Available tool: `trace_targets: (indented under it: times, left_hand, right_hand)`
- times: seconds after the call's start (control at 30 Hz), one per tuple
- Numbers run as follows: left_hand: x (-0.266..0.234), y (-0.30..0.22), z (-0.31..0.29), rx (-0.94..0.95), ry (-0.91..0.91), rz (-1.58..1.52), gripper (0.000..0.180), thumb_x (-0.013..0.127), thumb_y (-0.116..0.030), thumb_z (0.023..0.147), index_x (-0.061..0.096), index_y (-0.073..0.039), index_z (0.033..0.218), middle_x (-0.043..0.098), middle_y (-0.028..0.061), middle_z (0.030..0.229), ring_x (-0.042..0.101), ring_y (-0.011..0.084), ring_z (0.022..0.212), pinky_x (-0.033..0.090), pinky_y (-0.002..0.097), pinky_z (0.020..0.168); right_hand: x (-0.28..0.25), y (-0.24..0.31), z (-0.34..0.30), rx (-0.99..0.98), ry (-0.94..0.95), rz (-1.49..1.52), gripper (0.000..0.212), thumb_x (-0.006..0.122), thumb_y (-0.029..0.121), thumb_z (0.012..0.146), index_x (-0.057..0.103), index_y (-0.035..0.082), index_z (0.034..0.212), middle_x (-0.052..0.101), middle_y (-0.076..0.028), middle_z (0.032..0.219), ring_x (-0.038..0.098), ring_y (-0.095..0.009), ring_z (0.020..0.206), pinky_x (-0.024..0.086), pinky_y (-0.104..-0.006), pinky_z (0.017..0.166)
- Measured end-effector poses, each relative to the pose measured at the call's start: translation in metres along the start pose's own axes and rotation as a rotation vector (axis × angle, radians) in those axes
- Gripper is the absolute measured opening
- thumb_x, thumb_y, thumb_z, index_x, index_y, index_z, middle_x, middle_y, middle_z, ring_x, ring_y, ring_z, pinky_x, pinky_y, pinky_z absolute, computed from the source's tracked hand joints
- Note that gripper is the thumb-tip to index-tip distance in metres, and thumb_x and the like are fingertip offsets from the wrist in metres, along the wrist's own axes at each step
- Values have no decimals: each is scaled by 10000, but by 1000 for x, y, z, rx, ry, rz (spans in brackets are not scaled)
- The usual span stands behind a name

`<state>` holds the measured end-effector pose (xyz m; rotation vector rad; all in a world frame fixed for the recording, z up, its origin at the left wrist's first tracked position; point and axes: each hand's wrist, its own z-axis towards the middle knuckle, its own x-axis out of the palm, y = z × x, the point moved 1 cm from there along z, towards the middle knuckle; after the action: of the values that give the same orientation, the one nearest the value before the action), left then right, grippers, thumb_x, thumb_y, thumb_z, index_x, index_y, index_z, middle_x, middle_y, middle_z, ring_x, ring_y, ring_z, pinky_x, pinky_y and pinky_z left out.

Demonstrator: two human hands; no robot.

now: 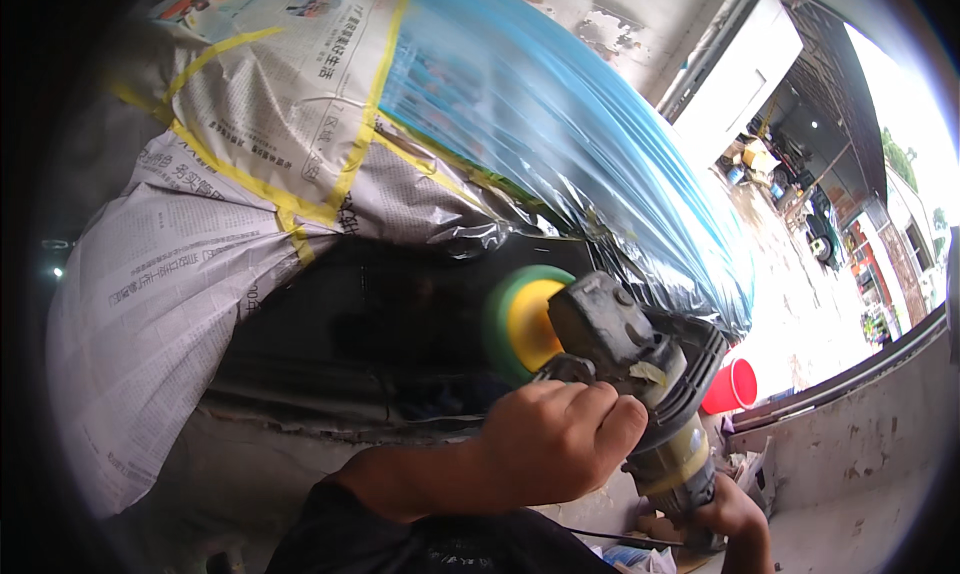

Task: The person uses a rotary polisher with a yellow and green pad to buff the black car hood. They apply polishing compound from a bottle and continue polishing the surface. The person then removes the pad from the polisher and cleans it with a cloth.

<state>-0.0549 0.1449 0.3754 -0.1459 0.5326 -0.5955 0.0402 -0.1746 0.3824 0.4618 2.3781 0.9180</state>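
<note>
A grey and black power polisher (605,324) lies slantwise across the front of me. Its round yellow and green pad (532,319) rests at a glossy black car panel (370,324), and its rim looks smeared by motion. My left hand (565,439) is closed in a fist at the front of the polisher, just behind its head; the part it grips is mostly hidden. Lower right, my right hand (735,514) wraps round the rear end of the polisher's body. Newspaper sheets (190,264) edged with yellow tape (230,174) border the panel on the left and above.
Blue plastic film (560,124) covers the car beyond the newspaper. A red bucket (733,386) stands on the floor at right, by a low wall (850,414). A dark cord (615,539) runs below the polisher, near scattered clutter. An open doorway shows at far right.
</note>
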Motion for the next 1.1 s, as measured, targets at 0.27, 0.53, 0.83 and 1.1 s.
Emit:
trace_targets:
  times: [0.27, 0.53, 0.83, 1.1]
  left_hand:
    - [12, 11, -12, 132, 11, 40, 111, 657, -122, 793, 568, -84, 847, 472, 8, 682, 561, 152, 534, 441, 308, 455]
    - [9, 11, -24, 187, 64, 31, 198, 705, -120, 840, 532, -99, 746, 453, -6, 624, 521, 140, 493, 403, 294, 431]
    - [12, 6, -46, 260, 149, 5, 213, 726, -110, 813, 535, -105, 717, 469, -4, 636, 496, 128, 485, 364, 282, 419]
    - [22, 10, -32, 279, 208, -86, 198, 737, -107, 802, 549, -109, 737, 477, 3, 617, 511, 153, 466, 386, 301, 421]
  right_hand:
    - [32, -46, 23, -66, -107, 3, 443, 795, 98, 725, 677, -12, 1138, 707, -73, 1062, 644, -162, 978, 525, -344, 889]
    - [70, -78, 57, -108, -141, 7, 463, 794, 163, 763, 668, -10, 1174, 718, -75, 1017, 641, -151, 933, 523, -328, 858]
    - [121, -122, 71, -151, -130, 128, 445, 763, 193, 787, 670, 17, 1186, 729, -144, 1119, 678, -231, 1069, 512, -363, 933]
    - [133, -108, 55, -81, -183, 186, 461, 737, 204, 769, 680, 31, 1193, 733, -152, 1076, 688, -244, 1033, 522, -373, 897]
